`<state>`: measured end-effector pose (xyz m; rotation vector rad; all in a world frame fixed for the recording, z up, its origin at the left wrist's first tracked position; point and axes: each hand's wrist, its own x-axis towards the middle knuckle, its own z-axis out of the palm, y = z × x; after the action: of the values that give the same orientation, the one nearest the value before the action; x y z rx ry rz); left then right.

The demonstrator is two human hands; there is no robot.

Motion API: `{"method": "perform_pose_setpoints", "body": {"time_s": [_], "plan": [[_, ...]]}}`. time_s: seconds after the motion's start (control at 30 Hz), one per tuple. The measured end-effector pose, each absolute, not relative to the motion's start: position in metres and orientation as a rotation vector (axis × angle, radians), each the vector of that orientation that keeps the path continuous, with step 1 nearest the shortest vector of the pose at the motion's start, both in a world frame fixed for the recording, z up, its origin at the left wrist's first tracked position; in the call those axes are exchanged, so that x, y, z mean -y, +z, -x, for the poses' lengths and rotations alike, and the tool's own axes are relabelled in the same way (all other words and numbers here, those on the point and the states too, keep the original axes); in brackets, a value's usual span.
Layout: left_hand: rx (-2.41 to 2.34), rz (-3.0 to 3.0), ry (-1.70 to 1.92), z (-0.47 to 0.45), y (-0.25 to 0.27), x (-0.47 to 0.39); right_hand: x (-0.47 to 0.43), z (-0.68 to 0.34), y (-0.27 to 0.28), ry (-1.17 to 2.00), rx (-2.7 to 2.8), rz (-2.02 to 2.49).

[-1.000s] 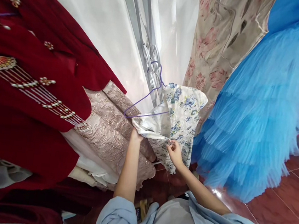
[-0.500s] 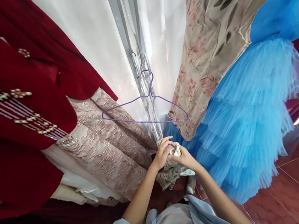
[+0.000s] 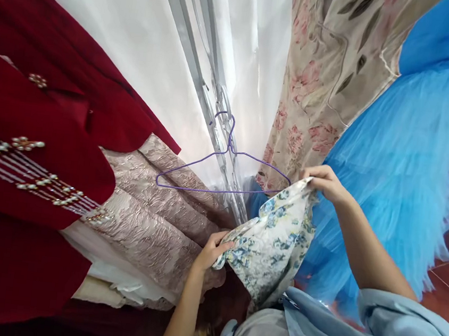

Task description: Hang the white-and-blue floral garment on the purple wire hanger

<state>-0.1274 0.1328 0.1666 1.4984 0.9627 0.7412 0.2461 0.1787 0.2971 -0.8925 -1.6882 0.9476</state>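
A white garment with blue and yellow flowers is stretched between my two hands and hangs down in front of my body. My left hand is closed on its lower left edge. Higher up, my right hand pinches its upper right corner, near the right end of a purple hanger. That hanger hangs by its hook on a metal rack and carries nothing. What kind of garment I hold cannot be told from its visible part.
Left of me hang a dark red beaded garment and pink brocade fabric. On the right are a beige floral dress and a blue tiered tulle dress. White drapery and a grey metal rack stand behind the hanger.
My hands have moved apart, the right one up and to the right, the left one down and to the left. The bunched floral garment is now spread out between them.
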Motion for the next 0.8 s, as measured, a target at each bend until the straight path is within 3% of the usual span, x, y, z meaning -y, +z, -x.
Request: {"method": "perform_pose_setpoints", "body": {"time_s": [0.3, 0.53, 0.73, 0.8], "plan": [[-1.235, -1.82, 0.845, 0.202, 0.243, -0.127, -0.244, -0.196, 0.296, 1.365, 1.435, 0.906], [-1.588, -2.014, 1.048, 0.278, 0.317, -0.212, -0.236, -0.196, 0.3, 1.37, 1.375, 0.827], [-1.66, -2.087, 1.502, 0.23, 0.368, -0.292, -0.246, -0.184, 0.287, 1.355, 1.192, 0.815], [-1.639, -2.112, 1.487, 0.206, 0.368, -0.289, -0.248, -0.179, 0.277, 1.418, 1.174, 0.819]]}}
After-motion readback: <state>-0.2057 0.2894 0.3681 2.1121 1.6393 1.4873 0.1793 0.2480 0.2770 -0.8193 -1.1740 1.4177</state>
